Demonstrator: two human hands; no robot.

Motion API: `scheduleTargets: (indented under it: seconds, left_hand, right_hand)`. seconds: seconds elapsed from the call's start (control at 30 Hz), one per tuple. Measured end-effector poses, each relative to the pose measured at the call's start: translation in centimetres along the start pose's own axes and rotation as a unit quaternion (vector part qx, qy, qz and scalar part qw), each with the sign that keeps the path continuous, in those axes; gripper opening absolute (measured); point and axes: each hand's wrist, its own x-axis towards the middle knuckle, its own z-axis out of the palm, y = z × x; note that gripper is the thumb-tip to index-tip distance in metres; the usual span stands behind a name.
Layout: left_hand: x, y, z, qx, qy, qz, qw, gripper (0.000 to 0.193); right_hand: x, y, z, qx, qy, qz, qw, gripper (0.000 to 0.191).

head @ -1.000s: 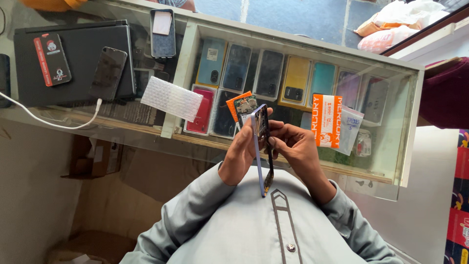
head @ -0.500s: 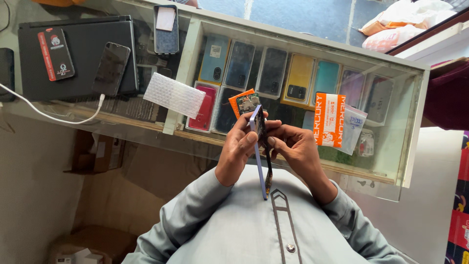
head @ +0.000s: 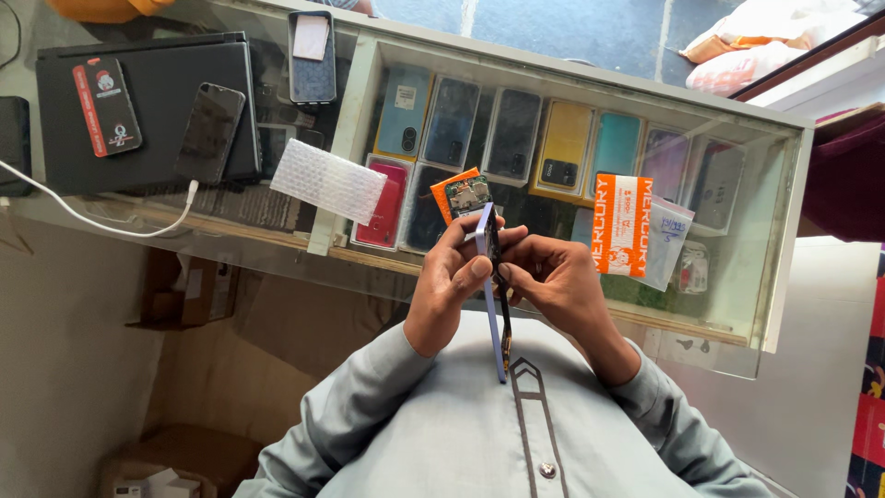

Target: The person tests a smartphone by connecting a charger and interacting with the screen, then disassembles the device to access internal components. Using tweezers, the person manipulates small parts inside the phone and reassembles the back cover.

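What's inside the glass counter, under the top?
Under the glass counter top lie rows of phone cases: blue, dark, yellow, teal, red. The left hand and right hand, holding an opened phone, cover some of the front row.

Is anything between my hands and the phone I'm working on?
Nothing visible. The left hand and right hand both grip the phone directly, edge-on above the glass counter, with its dark screen panel split slightly from the pale blue body.
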Motion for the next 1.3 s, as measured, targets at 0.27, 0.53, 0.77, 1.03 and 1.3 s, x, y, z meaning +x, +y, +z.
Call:
scheduleTargets:
  seconds: [0.27,0.53,0.77,1.03,1.3]
  left_hand:
    - [0.2,0.2,0.2,0.01,-0.005,0.004,1.0,0.082]
    - [0.2,0.3,0.7,0.004,-0.004,0.001,1.0,0.083]
    - [0.1,-0.1,0.4,-0.029,-0.009,-0.016,0.999,0.085]
    - [0.0,0.1,0.7,-0.01,-0.008,-0.002,1.0,0.086]
    - [0.2,0.1,0.7,0.01,-0.012,0.012,1.0,0.08]
  right_hand:
    - [-0.1,-1.4,0.3,-0.079,0.029,0.025,0.996,0.012]
    - [0.8,-1.4,-0.7,-0.067,-0.024,0.058,0.996,0.008]
    - [0.6,-0.9,-1.9,0.04,-0.083,0.068,0.993,0.011]
    - [0.0,-1.1,-0.9,0.04,-0.068,0.046,0.996,0.011]
    - [0.3,-2.7,-0.3,-0.063,-0.01,0.079,0.995,0.007]
